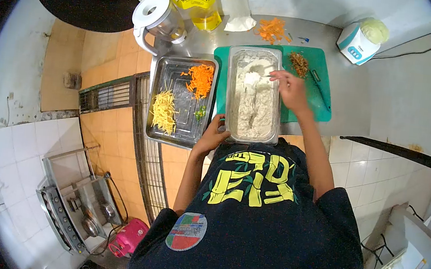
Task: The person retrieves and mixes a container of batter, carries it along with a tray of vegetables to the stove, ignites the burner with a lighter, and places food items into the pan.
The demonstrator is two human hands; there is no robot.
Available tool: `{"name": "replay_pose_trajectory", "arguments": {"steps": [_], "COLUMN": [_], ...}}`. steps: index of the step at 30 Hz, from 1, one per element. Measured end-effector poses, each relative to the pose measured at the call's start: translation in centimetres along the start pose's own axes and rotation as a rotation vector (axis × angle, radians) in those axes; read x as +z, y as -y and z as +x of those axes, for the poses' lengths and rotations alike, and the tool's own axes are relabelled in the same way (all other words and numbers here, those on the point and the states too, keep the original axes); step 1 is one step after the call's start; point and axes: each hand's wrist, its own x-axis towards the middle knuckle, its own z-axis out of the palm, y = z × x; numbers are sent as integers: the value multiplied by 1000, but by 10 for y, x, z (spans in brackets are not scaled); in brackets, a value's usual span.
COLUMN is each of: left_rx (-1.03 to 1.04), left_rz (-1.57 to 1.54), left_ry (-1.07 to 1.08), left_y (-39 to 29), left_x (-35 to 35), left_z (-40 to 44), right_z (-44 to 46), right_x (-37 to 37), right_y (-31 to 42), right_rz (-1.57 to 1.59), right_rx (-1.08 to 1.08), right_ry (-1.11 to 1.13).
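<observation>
A deep rectangular metal container (277, 117) filled with pale, thick batter and some white powder stands on a green cutting board (300, 125). My right hand (289, 90) is closed over its far right side, pinching the handle of a spoon (270, 78); the spoon's end lies by the white powder. At the near left corner, my left hand (214, 136) grips the container, thumb against its side. Left of it is a dark metal tray (179, 130) with shredded carrot (200, 80), pale yellow strips (164, 111) and a few chopped green bits (200, 113).
On the board's right are brown chopped bits (299, 64) and a green-handled knife (321, 90). Behind stand a blender jug (157, 18), a yellow oil pouch (197, 4), orange peelings (272, 30) and a white-and-teal appliance (357, 47) with a cabbage (374, 31) on top.
</observation>
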Motion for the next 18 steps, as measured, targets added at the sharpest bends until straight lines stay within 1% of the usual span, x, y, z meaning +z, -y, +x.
{"name": "replay_pose_trajectory", "arguments": {"steps": [1, 2, 4, 7, 10, 14, 17, 18], "left_rx": [2, 23, 61, 78, 49, 54, 54, 44], "left_rz": [0, 17, 47, 44, 49, 44, 47, 32], "left_ry": [-8, -6, -6, -19, -36, -19, -19, -27], "left_y": [1, 3, 9, 9, -3, -1, 3, 3], "left_x": [1, 0, -3, -2, 3, 0, 0, 1], "left_z": [1, 3, 4, 5, 1, 3, 1, 2], "right_z": [-1, -6, -20, -40, -54, -55, -42, -35], "right_x": [12, 18, 26, 20, 16, -1, -14, -16], "right_y": [-6, -13, 3, 19, 23, 15, 14, 10], "right_rz": [-134, -144, -162, -285, -362, -69, -10, -52], "right_rx": [-60, -49, -23, 3, 144, 204, 173, 104], "right_ry": [5, 54, 158, 331, 503, 441, 232, 170]}}
